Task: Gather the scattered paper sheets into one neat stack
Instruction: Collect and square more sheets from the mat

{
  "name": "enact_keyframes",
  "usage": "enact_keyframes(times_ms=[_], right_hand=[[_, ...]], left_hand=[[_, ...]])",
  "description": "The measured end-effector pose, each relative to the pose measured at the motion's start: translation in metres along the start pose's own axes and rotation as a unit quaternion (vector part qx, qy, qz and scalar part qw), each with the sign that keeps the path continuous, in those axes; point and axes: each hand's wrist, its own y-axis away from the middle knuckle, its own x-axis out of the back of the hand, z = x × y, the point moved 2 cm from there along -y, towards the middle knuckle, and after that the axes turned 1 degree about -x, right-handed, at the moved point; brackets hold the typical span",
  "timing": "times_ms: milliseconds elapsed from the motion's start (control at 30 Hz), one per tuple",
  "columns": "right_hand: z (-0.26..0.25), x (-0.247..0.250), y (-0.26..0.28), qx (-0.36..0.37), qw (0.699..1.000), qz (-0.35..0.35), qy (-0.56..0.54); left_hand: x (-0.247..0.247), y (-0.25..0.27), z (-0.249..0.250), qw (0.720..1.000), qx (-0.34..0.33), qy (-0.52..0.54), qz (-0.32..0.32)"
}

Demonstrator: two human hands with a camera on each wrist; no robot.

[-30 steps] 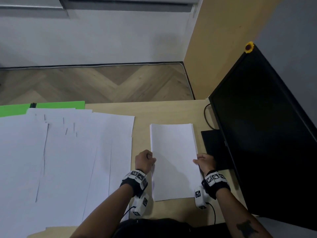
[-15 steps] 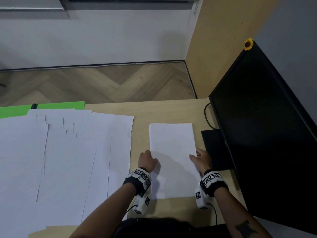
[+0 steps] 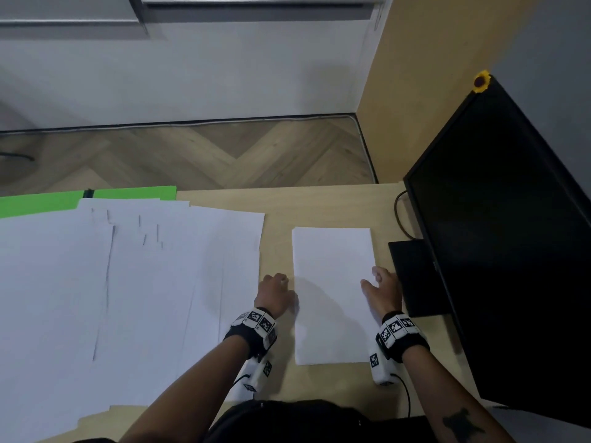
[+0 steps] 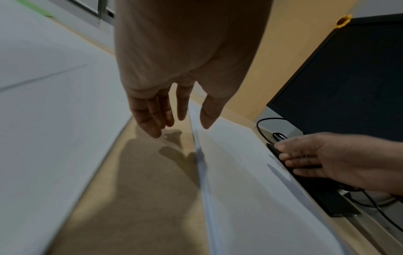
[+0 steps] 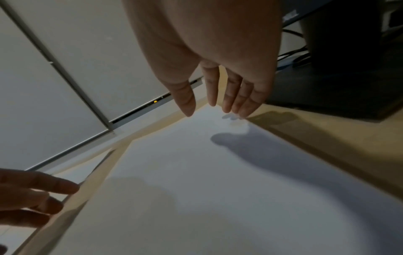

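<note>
The squared stack lies toward the right end of the surface, flanked by the left hand and the right hand, whose fingers are loosely extended and nothing is gripped. With no pressure on it, its top sheets could be skewed by a careless brush. The loose overlapping sheets spread across the left side could be creased or slid off the near edge if dragged together, and the monitor base just beside the stack could be knocked.
</note>
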Motion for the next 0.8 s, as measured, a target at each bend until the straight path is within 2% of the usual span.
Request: enact_keyframes(times_ms=[233,467,667,800], right_hand=[[-0.060,-0.065,0.032,0.069,0.997,-0.042,-0.009],[-0.141,-0.164,0.091,0.137,0.982,-0.132,0.021],[-0.198,-0.250,0.155,0.157,0.958,-0.229,0.075],[-0.226,-0.304,0.196,0.166,0.946,-0.259,0.100]], left_hand=[[0.071,0.019,-0.056,0.997,0.002,-0.031,0.074],[0.165,0.038,-0.163,0.985,0.087,-0.068,0.129],[0.237,0.055,-0.254,0.977,0.136,-0.091,0.138],[0.274,0.061,-0.308,0.971,0.161,-0.099,0.143]])
